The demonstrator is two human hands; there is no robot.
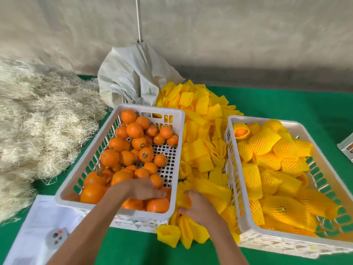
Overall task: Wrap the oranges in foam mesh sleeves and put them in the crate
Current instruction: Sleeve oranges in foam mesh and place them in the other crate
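A white crate [179, 134] on the left holds several bare oranges [133, 142]. My left hand [142, 189] reaches into its near end, fingers curled over an orange that is mostly hidden under the hand. A loose pile of yellow foam mesh sleeves [202, 142] lies between the two crates. My right hand [198, 206] is down in the near part of that pile, gripping a yellow sleeve [184, 199]. The white crate [232, 161] on the right holds several oranges wrapped in yellow sleeves [267, 144].
A green cloth [286, 104] covers the table. A heap of pale straw [38, 119] fills the left side. A grey sack [133, 77] sits behind the crates. White paper with a small grey device [57, 236] lies at the near left.
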